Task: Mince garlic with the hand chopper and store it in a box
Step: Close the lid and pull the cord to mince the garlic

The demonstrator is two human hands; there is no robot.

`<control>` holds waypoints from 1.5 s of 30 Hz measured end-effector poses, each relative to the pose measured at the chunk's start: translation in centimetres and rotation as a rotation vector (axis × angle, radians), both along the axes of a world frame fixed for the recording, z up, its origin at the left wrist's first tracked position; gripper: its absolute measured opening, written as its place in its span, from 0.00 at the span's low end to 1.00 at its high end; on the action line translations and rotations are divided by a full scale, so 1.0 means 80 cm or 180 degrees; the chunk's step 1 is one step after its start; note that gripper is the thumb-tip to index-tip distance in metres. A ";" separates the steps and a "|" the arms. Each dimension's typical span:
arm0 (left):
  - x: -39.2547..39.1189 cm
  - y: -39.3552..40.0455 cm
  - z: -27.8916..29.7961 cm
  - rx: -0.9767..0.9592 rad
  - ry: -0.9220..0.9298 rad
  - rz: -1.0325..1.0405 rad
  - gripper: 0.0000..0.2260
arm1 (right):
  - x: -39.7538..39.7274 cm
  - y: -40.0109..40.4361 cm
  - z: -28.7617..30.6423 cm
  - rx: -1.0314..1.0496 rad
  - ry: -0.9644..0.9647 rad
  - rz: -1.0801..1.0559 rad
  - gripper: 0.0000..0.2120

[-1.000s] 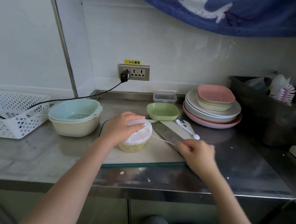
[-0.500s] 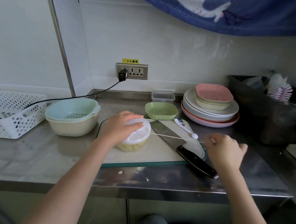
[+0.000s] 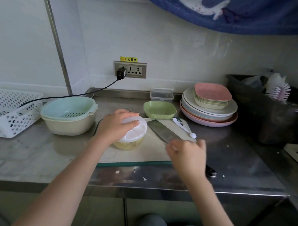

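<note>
Left hand: the left hand [image 3: 117,126] is resting on top of the hand chopper [image 3: 130,135], palm on the white lid, fingers curving over its far edge and holding it down
Right hand: the right hand [image 3: 186,153] is hovering over the near right part of the cutting board [image 3: 151,153], blurred; its fingers are curled, seemingly round the small pull handle, though I cannot tell for sure
Hand chopper: it is standing upright on the left part of the cutting board, its clear cup showing pale yellow minced garlic [image 3: 128,144]
Knife: a cleaver [image 3: 162,132] is lying flat on the board just right of the chopper, its dark handle end sticking out past the right hand
Box: a small clear box [image 3: 161,95] is sitting at the back of the worktop [image 3: 239,163], against the wall, behind the green dish [image 3: 159,110]
Spoon: a white spoon [image 3: 184,127] is lying at the far right corner of the board
Left side: a blue colander set in a cream bowl [image 3: 67,116] is standing beside a white basket [image 3: 4,113]
Right side: a stack of plates [image 3: 208,107] is sitting near the dark bin [image 3: 265,109]
</note>
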State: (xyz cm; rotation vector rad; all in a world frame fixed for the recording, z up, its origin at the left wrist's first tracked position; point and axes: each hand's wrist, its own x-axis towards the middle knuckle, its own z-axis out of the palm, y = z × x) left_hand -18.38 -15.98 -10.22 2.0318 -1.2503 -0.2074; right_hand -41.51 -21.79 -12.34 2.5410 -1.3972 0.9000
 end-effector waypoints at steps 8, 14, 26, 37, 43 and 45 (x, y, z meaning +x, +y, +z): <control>-0.001 -0.002 0.001 0.0029 0.0002 0.0038 0.22 | -0.093 -0.056 0.020 0.0236 -0.0213 -0.1151 0.14; -0.001 0.004 0.002 -0.0009 0.0126 -0.0004 0.18 | 0.009 0.018 0.015 0.0077 0.0033 0.0316 0.14; -0.013 0.013 0.020 0.0315 0.0268 -0.0124 0.28 | 0.075 0.025 0.025 0.1086 -0.0890 0.1225 0.22; -0.028 0.003 0.034 -0.0438 0.0805 0.0014 0.29 | 0.090 0.003 0.027 0.1658 -0.2479 0.1652 0.20; -0.035 0.002 0.029 -0.0093 0.0723 0.0005 0.28 | 0.090 -0.012 0.012 0.2215 -0.2474 0.1597 0.21; -0.034 -0.001 0.029 -0.0111 0.0735 0.0001 0.30 | 0.089 -0.013 0.011 0.2088 -0.2457 0.1601 0.20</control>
